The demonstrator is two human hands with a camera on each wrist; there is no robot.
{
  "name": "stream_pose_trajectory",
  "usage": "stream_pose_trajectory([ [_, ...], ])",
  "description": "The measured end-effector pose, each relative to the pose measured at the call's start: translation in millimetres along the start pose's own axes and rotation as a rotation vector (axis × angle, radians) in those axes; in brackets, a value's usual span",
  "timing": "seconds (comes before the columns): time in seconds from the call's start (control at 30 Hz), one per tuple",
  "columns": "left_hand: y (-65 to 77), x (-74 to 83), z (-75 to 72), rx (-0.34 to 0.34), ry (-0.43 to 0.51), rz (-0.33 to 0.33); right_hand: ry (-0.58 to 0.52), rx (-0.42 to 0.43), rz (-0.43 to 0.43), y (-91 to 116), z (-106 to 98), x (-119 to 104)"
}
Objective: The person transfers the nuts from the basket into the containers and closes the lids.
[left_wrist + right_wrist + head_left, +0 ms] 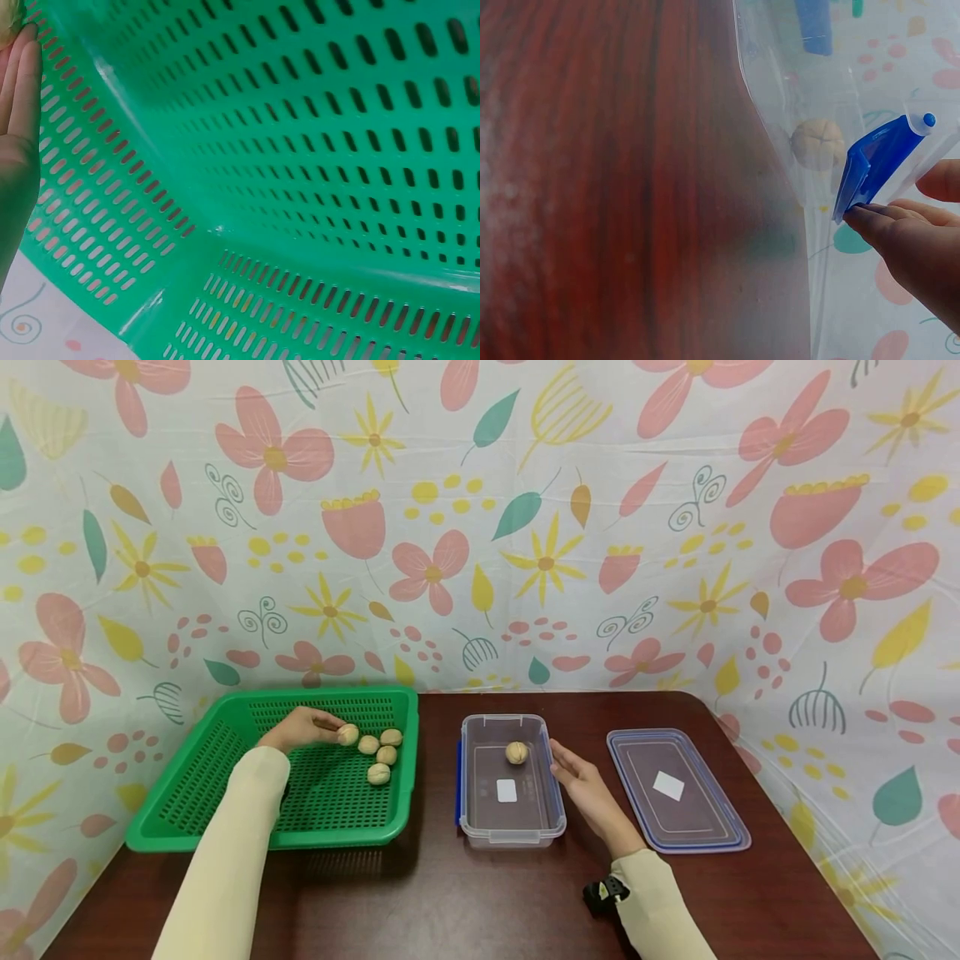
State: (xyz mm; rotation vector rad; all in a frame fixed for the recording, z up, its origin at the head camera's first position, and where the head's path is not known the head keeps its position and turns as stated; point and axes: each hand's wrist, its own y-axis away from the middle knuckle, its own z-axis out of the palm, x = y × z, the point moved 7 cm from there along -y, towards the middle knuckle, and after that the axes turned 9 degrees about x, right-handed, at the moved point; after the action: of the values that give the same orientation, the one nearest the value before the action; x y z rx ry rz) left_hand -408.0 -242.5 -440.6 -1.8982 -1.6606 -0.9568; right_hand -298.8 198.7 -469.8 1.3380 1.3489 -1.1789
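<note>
My left hand (302, 728) reaches into a green perforated basket (408, 760) and pinches a walnut (348, 734) at its fingertips. Several more walnuts (378, 774) lie on the basket floor just right of that hand. In the left wrist view only part of the left hand (19, 112) and the walnut's edge show. A clear plastic box (480, 818) without its lid holds a single walnut (516, 752). My right hand (588, 789) is at the box's right side, fingers mostly straight, touching a blue latch (885, 157) in the right wrist view.
A clear lid with a blue rim (678, 835) lies flat on the dark wooden table (360, 902), right of the box. Behind the table hangs a flower-patterned cloth (480, 635). On the right wrist is a black strap device (606, 895).
</note>
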Motion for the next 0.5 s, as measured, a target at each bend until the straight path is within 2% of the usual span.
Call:
stream_pose_trajectory([
  [0.13,1.4,4.8,-2.8,0.004,0.078,-0.009,-0.002,0.0,-0.001,-0.2,-0.1,0.4],
  [0.27,2.9,10.5,-1.7,-0.029,0.165,0.014,-0.007,0.0,0.004,-0.6,0.1,0.7],
  [0.5,5.9,26.2,-1.1,-0.027,0.228,0.048,-0.01,-0.004,0.007,0.7,0.6,-0.6],
])
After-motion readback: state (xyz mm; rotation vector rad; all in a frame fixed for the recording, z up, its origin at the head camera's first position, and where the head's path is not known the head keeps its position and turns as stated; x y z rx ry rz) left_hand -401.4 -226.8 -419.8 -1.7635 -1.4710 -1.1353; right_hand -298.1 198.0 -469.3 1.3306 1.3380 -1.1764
